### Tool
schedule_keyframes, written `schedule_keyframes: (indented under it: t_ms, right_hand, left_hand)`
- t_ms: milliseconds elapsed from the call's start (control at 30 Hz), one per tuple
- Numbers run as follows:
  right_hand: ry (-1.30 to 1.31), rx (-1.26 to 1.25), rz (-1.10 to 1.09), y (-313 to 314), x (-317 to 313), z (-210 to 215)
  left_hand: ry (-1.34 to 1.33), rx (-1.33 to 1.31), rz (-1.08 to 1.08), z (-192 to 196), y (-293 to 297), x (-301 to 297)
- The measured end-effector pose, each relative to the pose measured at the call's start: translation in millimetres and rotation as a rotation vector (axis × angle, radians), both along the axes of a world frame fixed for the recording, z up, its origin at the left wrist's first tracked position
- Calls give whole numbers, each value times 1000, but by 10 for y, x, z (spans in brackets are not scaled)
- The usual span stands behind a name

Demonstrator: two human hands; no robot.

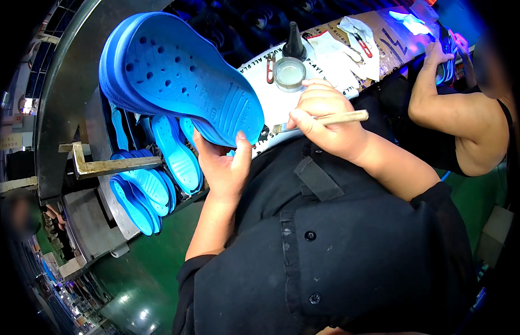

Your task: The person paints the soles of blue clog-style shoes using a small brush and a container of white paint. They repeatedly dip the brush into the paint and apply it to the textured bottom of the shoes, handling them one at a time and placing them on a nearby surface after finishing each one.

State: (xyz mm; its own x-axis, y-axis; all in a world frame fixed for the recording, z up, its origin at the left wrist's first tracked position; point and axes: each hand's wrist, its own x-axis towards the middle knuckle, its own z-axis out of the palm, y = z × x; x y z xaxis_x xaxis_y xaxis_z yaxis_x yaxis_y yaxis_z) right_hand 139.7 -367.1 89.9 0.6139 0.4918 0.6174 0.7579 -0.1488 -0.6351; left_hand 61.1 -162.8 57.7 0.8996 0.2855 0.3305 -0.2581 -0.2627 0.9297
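Observation:
My left hand point(223, 162) grips a large blue shoe sole point(187, 67) by its heel end, with the thumb on the upper face. The sole is tilted up, its toe end to the far left, and has small holes through the front part. In my right hand point(332, 123) is a brush point(352, 116) with a pale wooden handle, pinched between thumb and fingers. Its dark tip is at the heel edge of the sole; I cannot tell whether it touches. Just beyond the right hand stands a small round dish point(289, 73) with pale contents.
Several more blue soles point(139, 192) lie at the left by a metal bar point(112, 166). Near the dish are a black cone-shaped bottle point(294, 44), red thread snips point(270, 68) and a white cloth point(349, 30) with more snips. A co-worker point(466, 128) handles something blue at the right.

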Motion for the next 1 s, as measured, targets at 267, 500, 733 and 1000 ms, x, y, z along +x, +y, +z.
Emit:
schedule_keyframes:
  t_ms: [267, 500, 733, 1000]
  right_hand:
    - [-48, -12, 43, 82, 7, 18]
    - [-17, -26, -15, 1, -10, 18]
    - [-61, -43, 10, 5, -53, -18]
    - [-78, -15, 5, 68, -63, -1]
  left_hand:
    - [3, -22, -18, 73, -72, -41]
    - [-40, 2, -8, -18, -68, -37]
    - [-230, 172, -37, -239, -11, -35]
    - [-293, 332, -53, -253, 10, -16]
